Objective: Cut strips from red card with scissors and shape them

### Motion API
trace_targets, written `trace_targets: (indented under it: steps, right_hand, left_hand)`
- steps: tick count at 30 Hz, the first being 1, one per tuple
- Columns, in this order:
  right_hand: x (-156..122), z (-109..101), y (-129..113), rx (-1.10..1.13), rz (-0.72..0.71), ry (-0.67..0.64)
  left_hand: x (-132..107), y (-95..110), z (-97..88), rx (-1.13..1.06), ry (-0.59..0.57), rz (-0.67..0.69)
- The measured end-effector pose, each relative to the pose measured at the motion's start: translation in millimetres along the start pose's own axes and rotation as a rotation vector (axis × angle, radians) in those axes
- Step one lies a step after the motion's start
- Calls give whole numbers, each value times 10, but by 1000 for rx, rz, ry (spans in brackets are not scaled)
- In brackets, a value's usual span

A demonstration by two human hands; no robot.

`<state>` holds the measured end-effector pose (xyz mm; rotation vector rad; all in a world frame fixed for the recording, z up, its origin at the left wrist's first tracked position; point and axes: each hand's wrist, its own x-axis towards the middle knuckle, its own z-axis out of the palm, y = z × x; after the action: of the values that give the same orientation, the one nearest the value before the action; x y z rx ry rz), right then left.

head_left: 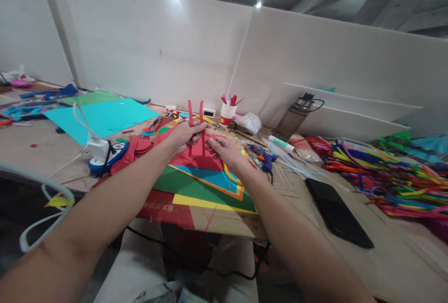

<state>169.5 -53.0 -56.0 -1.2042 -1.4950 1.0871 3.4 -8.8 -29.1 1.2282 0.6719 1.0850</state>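
My left hand (189,137) is closed around two narrow red strips (202,116) that stand upright, side by side, above the work pile. They look like foam or paper. Close by on the right, my right hand (224,149) has its fingers curled at the lower part of the right-hand strip, seeming to pinch its edge. Beneath both hands lies a red sheet (182,159), over blue, orange, green and yellow sheets. A yellow curved piece (231,175) lies partly behind my right hand.
A blue glue gun (268,159), glue stick (281,143), black phone (338,212) and pipe cleaners (378,172) are on the right. Behind stand a paper cup (228,113) with pens and a bottle (294,116). Left are a power strip (107,156) and cyan sheet (105,117).
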Motion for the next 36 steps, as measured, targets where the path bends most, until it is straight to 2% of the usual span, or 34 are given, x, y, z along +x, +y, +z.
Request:
trace_targets:
  steps: [3,6,11,13,19,22,26,29,33,36]
  right_hand:
    - [31,-46,-23,95,-32,96]
    - [47,-78,-49,202,-54,135]
    - [44,-73,-90,287,-155,166]
    - [21,-60,-123,314,-186,178]
    - [-63,-44,-240,336,-199,119]
    - [-79,-61,-270,325,-180,131]
    - [-90,-68,-294,376,-147,63]
    - [-106,-56,-319,462,-107,35]
    - [-129,-47,-347,516,-85,-4]
    - [-121,-54,-348,535,-77,32]
  left_hand:
    - [-20,-10,38,70,-66,-27]
    - [-48,-39,85,169,-141,-56]
    - [-95,-83,143,296,-233,26]
    - [-123,-71,177,323,-246,17]
    - [-216,0,301,351,-302,-19]
    - [-234,6,304,388,-298,-17]
    - [-237,0,274,515,-357,-61]
    - [-240,0,271,612,-401,-34]
    - [-241,-3,292,638,-462,2]
    - [-239,-11,315,615,-469,5]
